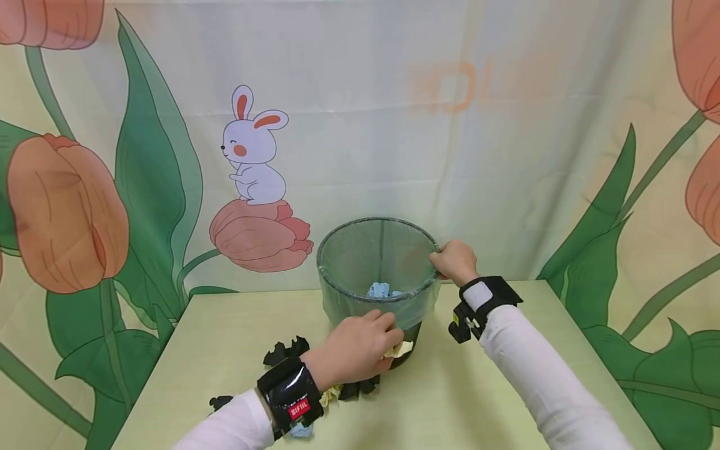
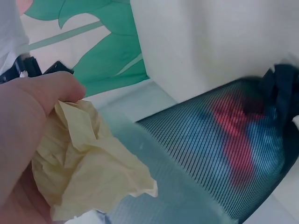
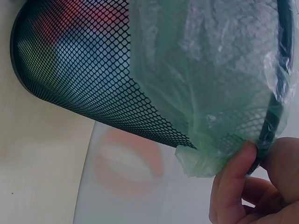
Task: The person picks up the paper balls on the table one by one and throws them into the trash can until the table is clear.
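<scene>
A black mesh wastebasket [image 3: 93,70] with a green plastic bag [image 3: 187,60] folded over its rim stands at the back of the table. My right hand [image 1: 457,262] pinches that rim on its right side, thumb and fingers on either side of it. In front of the basket, my left hand [image 1: 360,347] holds a crumpled piece of yellow paper [image 2: 84,158] between thumb and fingers. Blue crumpled paper [image 1: 379,289] lies inside the basket; red and blue shapes show through the mesh in both wrist views.
Black crumpled papers [image 1: 285,351] lie on the table [image 1: 450,387] left of the basket and under my left arm. Yellow paper [image 1: 330,396] and blue paper [image 1: 301,430] lie partly hidden by that wrist. Behind hangs a curtain [image 1: 360,137] printed with tulips and a rabbit.
</scene>
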### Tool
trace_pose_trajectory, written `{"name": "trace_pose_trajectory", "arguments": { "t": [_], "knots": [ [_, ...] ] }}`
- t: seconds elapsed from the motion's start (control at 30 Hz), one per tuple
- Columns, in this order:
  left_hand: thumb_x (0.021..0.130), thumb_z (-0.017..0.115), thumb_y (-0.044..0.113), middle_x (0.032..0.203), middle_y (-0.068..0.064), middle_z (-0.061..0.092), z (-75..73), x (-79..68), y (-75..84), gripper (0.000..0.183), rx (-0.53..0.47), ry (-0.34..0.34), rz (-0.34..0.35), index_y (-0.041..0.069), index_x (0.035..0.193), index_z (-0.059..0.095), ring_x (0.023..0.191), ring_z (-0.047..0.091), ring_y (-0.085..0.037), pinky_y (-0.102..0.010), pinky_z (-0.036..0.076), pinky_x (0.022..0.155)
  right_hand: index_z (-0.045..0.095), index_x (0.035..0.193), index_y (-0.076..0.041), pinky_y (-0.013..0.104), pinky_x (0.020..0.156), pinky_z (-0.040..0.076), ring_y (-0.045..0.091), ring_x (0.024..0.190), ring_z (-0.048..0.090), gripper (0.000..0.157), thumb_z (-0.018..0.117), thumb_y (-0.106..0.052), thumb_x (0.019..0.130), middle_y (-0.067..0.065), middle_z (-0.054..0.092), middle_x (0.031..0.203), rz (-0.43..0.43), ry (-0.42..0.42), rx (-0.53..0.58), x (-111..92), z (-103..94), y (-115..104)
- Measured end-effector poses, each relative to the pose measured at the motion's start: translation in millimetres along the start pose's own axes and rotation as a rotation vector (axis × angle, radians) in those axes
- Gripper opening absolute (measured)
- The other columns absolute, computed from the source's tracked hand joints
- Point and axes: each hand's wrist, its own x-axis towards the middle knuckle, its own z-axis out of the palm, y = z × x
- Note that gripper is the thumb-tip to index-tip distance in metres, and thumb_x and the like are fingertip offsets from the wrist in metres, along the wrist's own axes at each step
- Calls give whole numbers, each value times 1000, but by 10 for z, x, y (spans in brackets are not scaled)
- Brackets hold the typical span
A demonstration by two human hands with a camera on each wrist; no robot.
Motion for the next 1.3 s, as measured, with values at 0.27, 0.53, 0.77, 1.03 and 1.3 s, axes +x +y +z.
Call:
{"name": "trace_pose_trajectory", "arguments": {
  "t": [0.27, 0.53, 0.77, 1.03, 1.3],
  "knots": [
    [75, 73, 29, 79, 5, 50, -163, 151, -98, 17, 20, -2, 17, 19, 81, 60, 66, 47, -10, -19, 40, 47, 33, 41, -17, 21, 36, 29, 15, 42, 56, 43, 49, -9, 80, -4, 41, 37, 15, 6, -1, 5, -14, 0],
    [76, 71, 27, 79, 4, 50, -313, 270, -200, 15, 33, -11, 25, 18, 84, 61, 67, 47, -11, -21, 42, 48, 32, 40, -18, 21, 36, 30, 10, 38, 52, 43, 49, -8, 79, -7, 40, 36, 12, 16, -1, 1, -19, -3],
    [78, 70, 24, 82, 3, 52, -452, 388, -322, 14, -28, 2, -10, 18, 87, 62, 70, 48, -11, -21, 44, 50, 33, 40, -17, 20, 36, 33, 8, 37, 51, 44, 50, -9, 80, -6, 40, 36, 26, 23, 11, 9, -17, -4],
    [81, 66, 23, 86, 3, 51, -492, 522, -496, 13, -68, -41, -78, 17, 91, 61, 73, 48, -11, -21, 43, 51, 33, 41, -18, 21, 38, 36, 7, 37, 52, 45, 50, -10, 81, -8, 38, 35, 21, 16, 8, 10, -8, 3],
    [83, 63, 20, 84, 2, 50, -479, 612, -673, 10, -129, -13, -128, 16, 92, 61, 70, 47, -10, -20, 42, 52, 30, 42, -18, 21, 35, 33, 8, 38, 52, 43, 49, -8, 80, -6, 36, 36, 6, 18, 12, 13, 15, 9]
  ]
}}
